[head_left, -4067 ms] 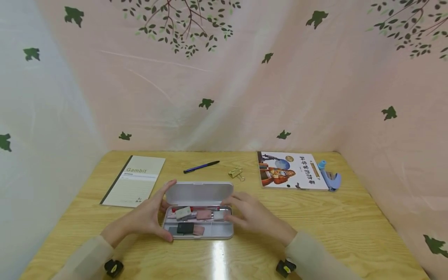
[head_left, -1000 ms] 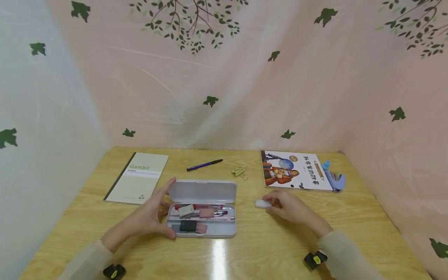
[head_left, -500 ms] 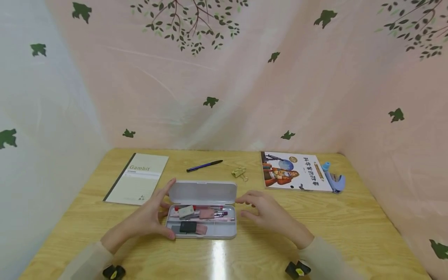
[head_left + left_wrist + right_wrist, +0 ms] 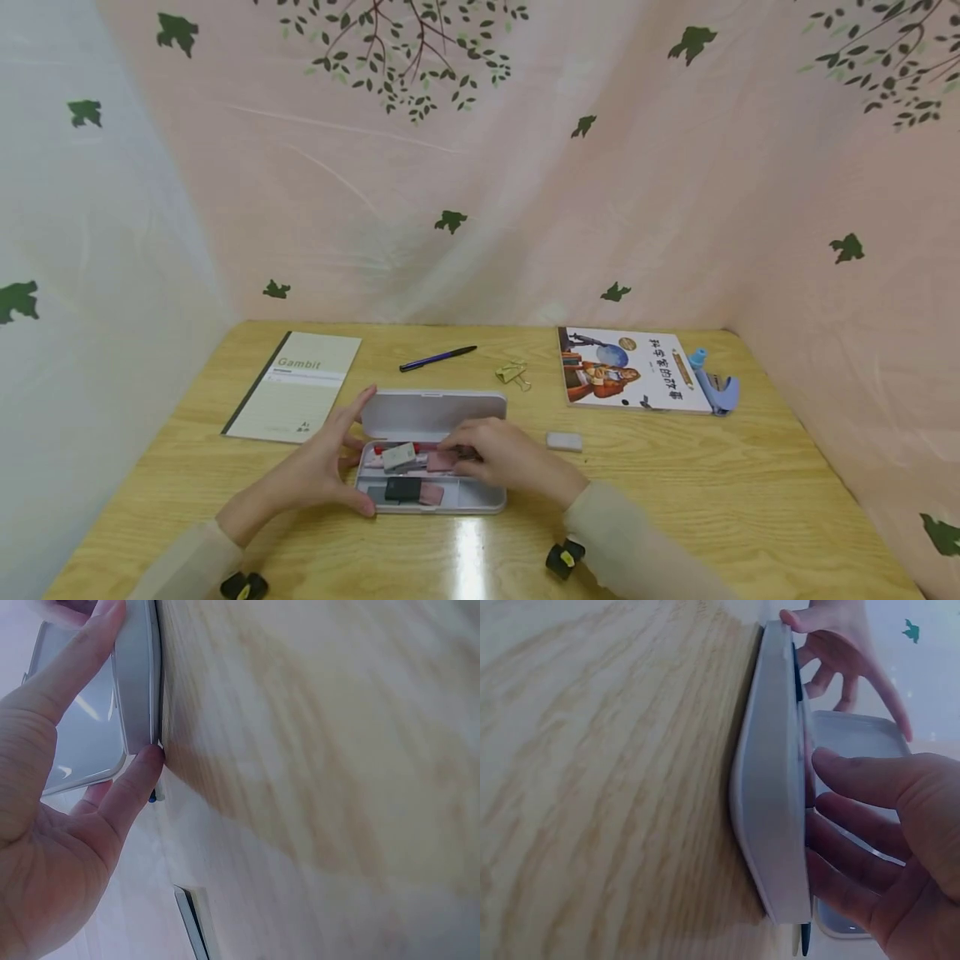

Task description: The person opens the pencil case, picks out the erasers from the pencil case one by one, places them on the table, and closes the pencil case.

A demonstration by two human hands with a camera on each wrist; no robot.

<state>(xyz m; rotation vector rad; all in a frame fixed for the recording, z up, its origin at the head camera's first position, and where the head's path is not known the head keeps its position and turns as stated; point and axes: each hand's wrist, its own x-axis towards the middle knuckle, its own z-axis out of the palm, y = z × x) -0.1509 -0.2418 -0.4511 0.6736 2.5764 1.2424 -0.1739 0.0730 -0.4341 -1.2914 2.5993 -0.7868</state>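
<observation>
A white pencil case (image 4: 480, 498) lies with its lid (image 4: 431, 414) raised. My left hand (image 4: 326, 462) holds its left end, thumb at the front corner and fingers behind by the lid. My right hand (image 4: 498, 454) reaches into the rear compartment, its fingertips at the right end of a pink eraser (image 4: 438, 461); I cannot tell whether they pinch it. Beside that, a pale grey-green eraser (image 4: 399, 456) lies over several pens. The front compartment holds a black-sleeved pink eraser (image 4: 405, 489). A white eraser (image 4: 564, 442) lies on the table, right of the case.
Behind the case lie a blue-black pen (image 4: 438, 358) and a gold binder clip (image 4: 513, 373). A Gambit notebook (image 4: 296, 387) is at the left. Rear right, a picture-covered book (image 4: 633, 371) lies beside a blue curved object (image 4: 722, 393). Cloth hangs beyond the table.
My right hand carried the white eraser out of the case and left it on the table. It then moved back left into the case. My left hand stayed at the case's left end.
</observation>
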